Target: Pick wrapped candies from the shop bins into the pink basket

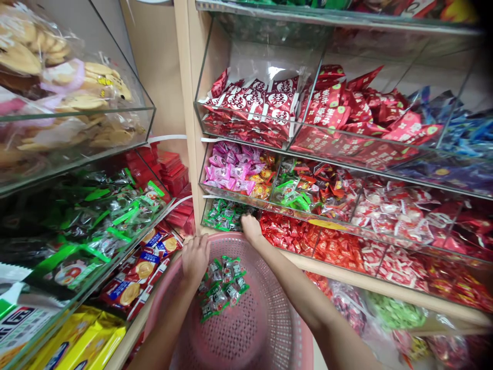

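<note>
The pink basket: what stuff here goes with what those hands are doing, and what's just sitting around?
Part of it, it seems:
pink basket, left hand on its rim
green-edged packets in the basket
green-edged packets in the shelf bin, right hand at them

Just around, probably:
pink-wrapped sweets
red-wrapped sweets
yellow packages

pink-wrapped sweets [221, 172] one tier below red-and-white packets [254, 97], yellow packages [96, 334] at lower left
</note>
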`<action>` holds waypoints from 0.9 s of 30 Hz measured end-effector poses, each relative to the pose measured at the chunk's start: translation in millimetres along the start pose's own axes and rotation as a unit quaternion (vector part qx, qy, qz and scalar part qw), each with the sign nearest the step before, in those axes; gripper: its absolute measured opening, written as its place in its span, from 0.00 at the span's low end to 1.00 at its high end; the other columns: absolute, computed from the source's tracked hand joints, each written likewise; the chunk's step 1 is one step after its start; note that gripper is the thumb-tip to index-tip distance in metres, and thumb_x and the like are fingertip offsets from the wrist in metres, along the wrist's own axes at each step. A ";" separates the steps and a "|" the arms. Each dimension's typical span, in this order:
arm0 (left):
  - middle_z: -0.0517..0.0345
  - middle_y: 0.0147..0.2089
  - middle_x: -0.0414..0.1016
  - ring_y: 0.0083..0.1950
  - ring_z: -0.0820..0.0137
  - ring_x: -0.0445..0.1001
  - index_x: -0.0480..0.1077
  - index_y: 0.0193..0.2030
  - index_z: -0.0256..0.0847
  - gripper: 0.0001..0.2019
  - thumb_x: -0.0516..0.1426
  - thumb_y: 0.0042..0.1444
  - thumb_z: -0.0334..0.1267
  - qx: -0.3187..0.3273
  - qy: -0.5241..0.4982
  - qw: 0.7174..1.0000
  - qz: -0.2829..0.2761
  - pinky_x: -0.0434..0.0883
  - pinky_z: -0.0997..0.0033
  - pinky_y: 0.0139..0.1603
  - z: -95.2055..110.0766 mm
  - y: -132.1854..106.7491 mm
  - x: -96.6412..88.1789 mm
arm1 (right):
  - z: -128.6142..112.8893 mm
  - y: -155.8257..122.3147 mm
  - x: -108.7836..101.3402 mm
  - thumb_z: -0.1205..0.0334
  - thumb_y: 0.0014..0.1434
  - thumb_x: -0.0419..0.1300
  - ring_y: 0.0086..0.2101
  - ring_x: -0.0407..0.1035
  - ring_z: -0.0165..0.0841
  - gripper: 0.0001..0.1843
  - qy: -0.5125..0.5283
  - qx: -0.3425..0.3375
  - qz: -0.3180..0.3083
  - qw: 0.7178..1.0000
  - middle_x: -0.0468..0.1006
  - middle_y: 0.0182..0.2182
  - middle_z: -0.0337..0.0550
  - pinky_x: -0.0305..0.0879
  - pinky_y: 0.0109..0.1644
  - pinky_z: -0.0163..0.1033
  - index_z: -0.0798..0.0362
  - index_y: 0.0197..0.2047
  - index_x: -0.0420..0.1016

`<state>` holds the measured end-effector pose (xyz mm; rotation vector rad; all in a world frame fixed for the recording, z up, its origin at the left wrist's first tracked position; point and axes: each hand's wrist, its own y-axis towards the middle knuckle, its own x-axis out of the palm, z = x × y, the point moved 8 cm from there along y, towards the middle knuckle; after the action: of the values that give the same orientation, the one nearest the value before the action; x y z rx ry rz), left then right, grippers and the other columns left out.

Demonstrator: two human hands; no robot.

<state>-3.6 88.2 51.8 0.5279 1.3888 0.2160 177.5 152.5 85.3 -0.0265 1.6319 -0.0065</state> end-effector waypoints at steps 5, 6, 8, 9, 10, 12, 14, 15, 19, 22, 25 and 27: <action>0.43 0.48 0.73 0.49 0.56 0.68 0.68 0.54 0.36 0.20 0.45 0.61 0.40 -0.030 -0.099 0.995 0.009 0.62 0.57 0.50 -3.6 2.6 -5.6 | 16.3 -32.5 -24.6 0.64 0.63 0.48 0.36 0.72 0.34 0.12 0.225 -0.025 0.143 0.964 0.75 0.36 0.51 0.65 0.40 0.36 0.57 0.38 0.71; 0.43 0.51 0.72 0.51 0.56 0.67 0.68 0.54 0.36 0.20 0.46 0.60 0.40 -0.039 -0.144 0.989 0.022 0.61 0.56 0.53 -2.3 3.7 -10.6 | 20.2 -41.1 -25.7 0.61 0.62 0.50 0.34 0.71 0.33 0.11 0.329 -0.037 0.161 0.930 0.76 0.33 0.48 0.65 0.39 0.36 0.56 0.35 0.72; 0.45 0.52 0.71 0.54 0.58 0.66 0.69 0.53 0.38 0.19 0.47 0.60 0.41 -0.063 -0.265 0.962 0.033 0.60 0.58 0.57 3.7 5.8 -20.3 | 25.4 -56.3 -17.9 0.56 0.58 0.55 0.30 0.70 0.32 0.11 0.520 -0.045 0.149 0.840 0.76 0.27 0.43 0.65 0.36 0.36 0.55 0.31 0.72; 0.47 0.51 0.72 0.54 0.59 0.67 0.70 0.51 0.39 0.18 0.47 0.60 0.42 -0.080 -0.338 0.937 0.020 0.61 0.59 0.56 8.6 6.7 -22.4 | 25.5 -63.0 -11.0 0.55 0.56 0.57 0.28 0.70 0.32 0.12 0.591 -0.039 0.130 0.796 0.76 0.25 0.42 0.65 0.35 0.36 0.55 0.31 0.73; 0.49 0.48 0.74 0.51 0.61 0.70 0.71 0.48 0.41 0.17 0.47 0.59 0.43 -0.100 -0.416 0.904 -0.013 0.64 0.62 0.54 15.1 7.1 -21.4 | 24.4 -69.5 -3.8 0.53 0.54 0.59 0.27 0.69 0.31 0.13 0.642 -0.031 0.111 0.758 0.75 0.24 0.40 0.65 0.35 0.36 0.55 0.30 0.73; 0.51 0.39 0.77 0.42 0.63 0.74 0.73 0.41 0.41 0.16 0.49 0.57 0.47 -0.149 -0.542 0.819 -0.117 0.69 0.65 0.44 33.0 3.5 -13.4 | 20.3 -81.5 7.4 0.51 0.51 0.62 0.27 0.68 0.30 0.14 0.696 -0.017 0.089 0.712 0.75 0.24 0.39 0.64 0.36 0.36 0.55 0.29 0.74; 0.53 0.34 0.77 0.35 0.66 0.75 0.73 0.38 0.40 0.15 0.54 0.53 0.49 -0.180 -0.603 0.750 -0.204 0.69 0.69 0.35 49.8 -3.9 -9.1 | 16.1 -91.1 14.6 0.51 0.49 0.63 0.27 0.68 0.29 0.14 0.716 -0.008 0.083 0.694 0.75 0.24 0.39 0.64 0.36 0.36 0.55 0.29 0.75; 0.53 0.34 0.77 0.33 0.67 0.75 0.73 0.37 0.40 0.15 0.56 0.51 0.49 -0.189 -0.618 0.728 -0.229 0.69 0.71 0.33 54.9 -7.3 -9.2 | 14.4 -94.8 17.3 0.50 0.49 0.63 0.27 0.68 0.29 0.14 0.722 -0.004 0.080 0.687 0.75 0.24 0.38 0.64 0.36 0.35 0.55 0.29 0.76; 0.56 0.31 0.76 0.31 0.70 0.74 0.72 0.39 0.37 0.16 0.61 0.46 0.45 -0.210 -0.652 0.685 -0.249 0.68 0.74 0.31 56.3 -15.4 -14.3 | 9.0 -101.9 27.3 0.50 0.48 0.64 0.27 0.68 0.28 0.15 0.763 0.026 0.054 0.643 0.75 0.24 0.38 0.64 0.36 0.34 0.55 0.29 0.76; 0.55 0.33 0.76 0.33 0.71 0.73 0.73 0.42 0.36 0.17 0.62 0.46 0.44 -0.209 -0.670 0.668 -0.246 0.69 0.74 0.34 51.8 -17.9 -19.2 | 3.7 -102.5 34.2 0.50 0.46 0.65 0.26 0.68 0.26 0.16 0.798 0.061 0.023 0.600 0.75 0.24 0.38 0.65 0.35 0.33 0.55 0.27 0.75; 0.54 0.35 0.77 0.34 0.72 0.74 0.73 0.43 0.36 0.18 0.62 0.47 0.44 -0.207 -0.675 0.663 -0.249 0.70 0.74 0.36 46.3 -20.5 -21.4 | -3.4 -101.5 40.3 0.50 0.43 0.67 0.25 0.67 0.24 0.16 0.828 0.089 -0.002 0.553 0.74 0.23 0.36 0.64 0.33 0.31 0.55 0.26 0.74; 0.54 0.35 0.78 0.35 0.71 0.74 0.74 0.43 0.36 0.18 0.62 0.47 0.44 -0.219 -0.672 0.660 -0.256 0.70 0.73 0.38 40.9 -24.2 -18.8 | -9.2 -100.8 45.3 0.51 0.41 0.69 0.24 0.67 0.23 0.17 0.842 0.098 -0.019 0.529 0.74 0.22 0.36 0.65 0.33 0.30 0.56 0.26 0.73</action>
<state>28.8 49.6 60.4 -0.1967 -0.0704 -0.2920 166.9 50.7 42.7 0.1861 3.6236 -0.3626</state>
